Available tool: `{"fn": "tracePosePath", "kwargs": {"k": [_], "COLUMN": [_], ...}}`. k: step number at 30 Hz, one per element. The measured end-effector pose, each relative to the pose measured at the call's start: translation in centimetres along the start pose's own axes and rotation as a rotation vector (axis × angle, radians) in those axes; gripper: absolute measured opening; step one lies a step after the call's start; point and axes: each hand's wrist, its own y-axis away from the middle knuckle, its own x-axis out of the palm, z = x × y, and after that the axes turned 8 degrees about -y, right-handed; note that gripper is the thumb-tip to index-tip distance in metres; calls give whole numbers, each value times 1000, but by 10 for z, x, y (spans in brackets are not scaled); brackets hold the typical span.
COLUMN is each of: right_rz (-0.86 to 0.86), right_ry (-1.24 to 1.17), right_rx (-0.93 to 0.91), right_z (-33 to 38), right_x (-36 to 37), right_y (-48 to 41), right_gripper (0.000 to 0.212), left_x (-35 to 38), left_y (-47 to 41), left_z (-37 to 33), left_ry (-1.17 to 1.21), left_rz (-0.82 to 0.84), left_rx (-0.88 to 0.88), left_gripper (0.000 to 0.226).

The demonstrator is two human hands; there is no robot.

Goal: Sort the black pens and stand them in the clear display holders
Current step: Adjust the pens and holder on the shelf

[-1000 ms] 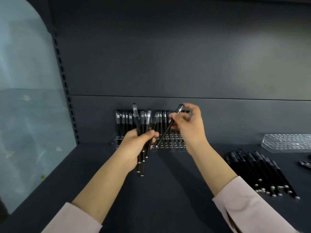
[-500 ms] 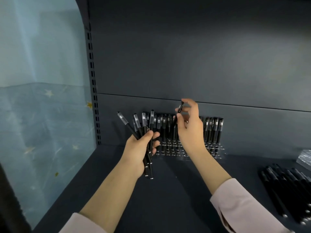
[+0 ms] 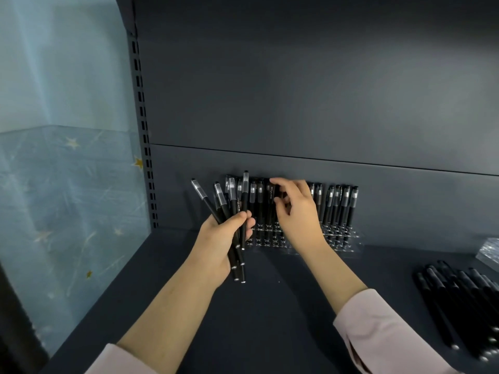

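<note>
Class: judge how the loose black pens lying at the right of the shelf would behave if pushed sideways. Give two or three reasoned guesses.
The loose pens look slim and round, so they would probably roll on the flat shelf. They lie straight, so they are likely stiff, not floppy. Packed side by side, a push may well shift several together.

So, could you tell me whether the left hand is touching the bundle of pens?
Touching: the head view shows the left hand gripping the bundle of pens, fingers curled round it.
</note>
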Motion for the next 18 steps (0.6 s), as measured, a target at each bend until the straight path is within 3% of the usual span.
{"fn": "tracePosePath", "kwargs": {"k": [7,15,18], "right_rz": [-68,11,-89], "right_ry": [-132,-663,-762], "right_rx": [39,401,410], "right_z": [13,41,43], "right_x": [-11,-32,-38], "right_y": [7,10,9], "right_gripper": [39,33,33], "left_x": [3,16,16], "left_y": [9,20,21], "left_z": [2,5,7], "left_ry": [-109,-225,-199], "left_rz": [56,147,133], "left_rx": [89,127,109], "left_gripper": [18,13,15]}}
